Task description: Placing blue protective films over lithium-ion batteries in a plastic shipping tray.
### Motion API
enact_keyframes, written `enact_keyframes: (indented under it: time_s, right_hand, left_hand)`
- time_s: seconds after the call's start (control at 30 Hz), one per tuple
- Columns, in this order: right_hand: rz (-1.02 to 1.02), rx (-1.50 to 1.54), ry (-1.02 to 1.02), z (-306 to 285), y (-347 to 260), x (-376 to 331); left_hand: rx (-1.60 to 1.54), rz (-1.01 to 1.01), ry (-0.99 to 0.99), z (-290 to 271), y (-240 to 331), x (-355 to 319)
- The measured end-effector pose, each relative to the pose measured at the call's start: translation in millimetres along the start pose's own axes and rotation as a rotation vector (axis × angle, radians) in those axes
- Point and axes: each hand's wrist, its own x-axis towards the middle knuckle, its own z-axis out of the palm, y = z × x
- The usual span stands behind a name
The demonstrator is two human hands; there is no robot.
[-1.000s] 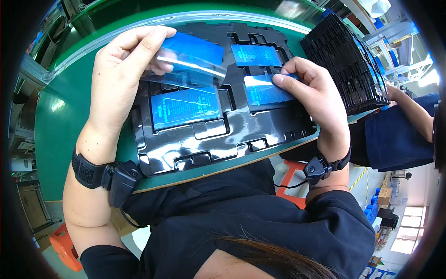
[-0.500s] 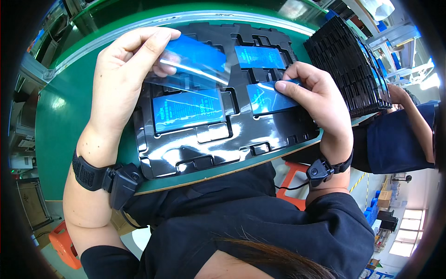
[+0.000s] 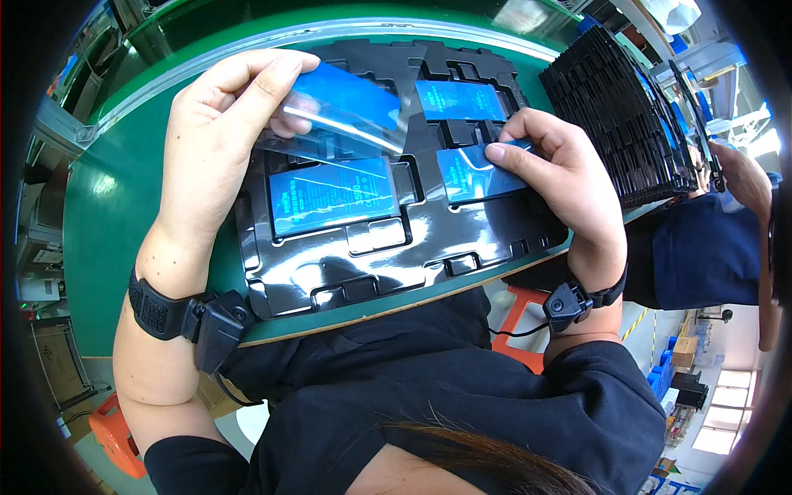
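A black moulded plastic tray (image 3: 318, 276) lies in front of me with flat blue batteries in its pockets. The near-left battery (image 3: 330, 198) and the far-right battery (image 3: 437, 101) sit in their pockets. Raised over the tray's far left, my left hand (image 3: 239, 107) pinches the corner of a clear plastic film (image 3: 363, 142). A blue area shows on or through this film; I cannot tell which. My right hand (image 3: 557, 157) is closed at the right end of the near-right battery (image 3: 466, 177), thumb on top and fingers curled beyond. A bright curved glint crosses that battery's face.
A tall stack of black trays (image 3: 615, 115) stands right of my tray. Beyond it, another person's hand (image 3: 742, 173) is at a black tray edge. The green tabletop (image 3: 115, 247) extends left; a metal rail (image 3: 272, 37) runs along the back.
My hands, the film and the tray have barely moved. At the right, the other person's hand has shifted and a dark tray edge now stands up beside the stack.
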Motion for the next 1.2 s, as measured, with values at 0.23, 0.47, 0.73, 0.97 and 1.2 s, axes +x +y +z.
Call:
enact_keyframes:
  time_s: [0.23,0.47,0.73,0.97,1.2]
  right_hand:
    - [-0.013,-0.066,-0.002,2,-2,1]
    - [-0.107,-0.271,0.037,5,-10,-4]
    - [-0.172,-0.168,0.477,-16,-8,-13]
    - [0.059,-0.468,0.237,-9,7,-26]
    - [0.136,-0.369,0.287,-4,22,-31]
  left_hand:
    - [0.006,-0.005,0.008,0,0,0]
    - [-0.013,-0.001,-0.005,2,-1,1]
    - [-0.002,-0.016,0.004,2,0,1]
    - [-0.003,-0.018,0.005,1,-2,2]
    - [-0.043,-0.011,-0.006,0,0,1]
